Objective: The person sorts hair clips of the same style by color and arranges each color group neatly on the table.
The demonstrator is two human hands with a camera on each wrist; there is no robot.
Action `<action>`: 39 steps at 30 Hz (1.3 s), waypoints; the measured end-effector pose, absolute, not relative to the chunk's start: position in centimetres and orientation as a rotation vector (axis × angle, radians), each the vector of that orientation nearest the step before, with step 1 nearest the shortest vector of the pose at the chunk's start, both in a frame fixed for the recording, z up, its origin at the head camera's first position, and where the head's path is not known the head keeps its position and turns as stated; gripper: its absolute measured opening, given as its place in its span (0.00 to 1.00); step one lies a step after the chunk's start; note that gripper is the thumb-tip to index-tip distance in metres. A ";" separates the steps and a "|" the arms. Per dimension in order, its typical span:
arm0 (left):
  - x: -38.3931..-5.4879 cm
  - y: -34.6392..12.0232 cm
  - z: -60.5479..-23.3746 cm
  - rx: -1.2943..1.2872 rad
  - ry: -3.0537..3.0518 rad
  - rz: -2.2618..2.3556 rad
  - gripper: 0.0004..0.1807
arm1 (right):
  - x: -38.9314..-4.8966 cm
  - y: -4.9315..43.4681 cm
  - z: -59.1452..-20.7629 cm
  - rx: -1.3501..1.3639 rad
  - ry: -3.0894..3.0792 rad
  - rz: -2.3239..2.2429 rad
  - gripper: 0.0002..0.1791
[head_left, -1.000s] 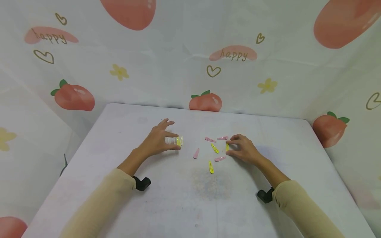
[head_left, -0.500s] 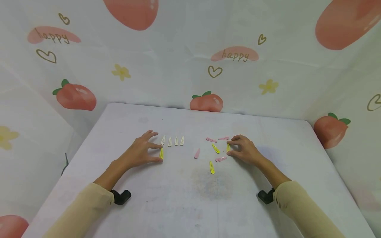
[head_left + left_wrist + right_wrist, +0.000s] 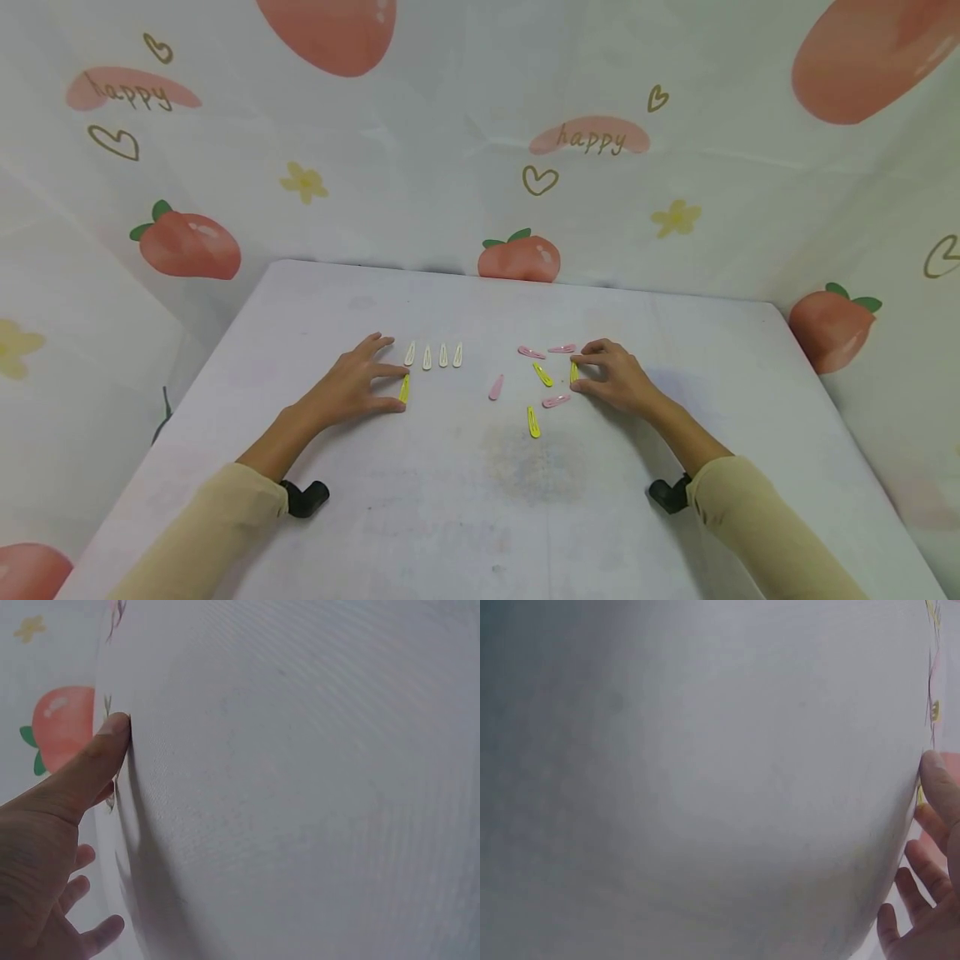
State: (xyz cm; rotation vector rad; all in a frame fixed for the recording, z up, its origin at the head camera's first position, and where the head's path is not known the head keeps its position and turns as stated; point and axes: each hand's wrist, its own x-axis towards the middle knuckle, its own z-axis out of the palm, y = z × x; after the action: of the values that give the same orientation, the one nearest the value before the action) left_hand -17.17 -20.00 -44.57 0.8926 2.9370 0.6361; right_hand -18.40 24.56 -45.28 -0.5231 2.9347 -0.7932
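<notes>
My left hand (image 3: 348,385) pinches a yellow snap hair clip (image 3: 405,388) lengthwise between thumb and index finger, down at the tabletop. Just behind it lies a row of several white snap clips (image 3: 427,357). On the right, my right hand (image 3: 617,377) has thumb and index finger at the two ends of another yellow clip (image 3: 574,372). Beside that hand lie loose yellow clips (image 3: 533,422) and pink clips (image 3: 556,402). In the left wrist view the thumb (image 3: 112,739) hides the held clip; in the right wrist view a bit of yellow shows between thumb and finger.
The white table (image 3: 450,517) reaches back to a peach-print cloth (image 3: 420,150). One pink clip (image 3: 497,387) lies between the white row and the right-hand group. A black wrist camera (image 3: 306,498) sits at the left sleeve, another camera (image 3: 669,493) at the right.
My left hand has carried its yellow clip left and toward me, from over the white clips to just in front of the row's left end. My right hand stays in place.
</notes>
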 end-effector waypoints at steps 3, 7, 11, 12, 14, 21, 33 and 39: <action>-17.2 -20.0 -44.6 0.897 2.936 0.653 0.31 | -18.4 24.5 -45.3 -0.522 2.931 -0.799 0.28; -17.1 -19.8 -44.5 0.933 2.962 0.674 0.32 | -18.4 24.6 -45.4 -0.520 2.925 -0.803 0.28; -16.7 -18.5 -44.2 1.022 3.004 0.734 0.30 | -18.4 24.6 -45.4 -0.518 2.928 -0.793 0.28; -16.6 -18.0 -44.1 1.051 3.013 0.735 0.29 | -18.4 24.6 -45.4 -0.518 2.928 -0.792 0.28; -16.1 -16.6 -44.1 1.095 3.019 0.732 0.28 | -18.4 24.6 -45.3 -0.518 2.926 -0.791 0.29; -14.7 -10.3 -44.8 1.217 2.997 0.670 0.25 | -18.4 24.6 -45.3 -0.504 2.925 -0.791 0.29; -13.6 -2.5 -44.8 1.168 2.923 0.325 0.36 | -18.4 24.4 -45.3 -0.501 2.934 -0.807 0.28; -13.5 -1.6 -45.2 1.159 2.921 0.298 0.35 | -18.3 24.4 -45.3 -0.502 2.941 -0.811 0.28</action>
State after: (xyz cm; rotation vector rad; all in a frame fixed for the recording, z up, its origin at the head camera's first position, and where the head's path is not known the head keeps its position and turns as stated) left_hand -13.50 -1.56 -45.19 1.1586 2.9211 0.2985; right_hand -18.34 24.45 -45.31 -0.5019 2.9406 -0.8107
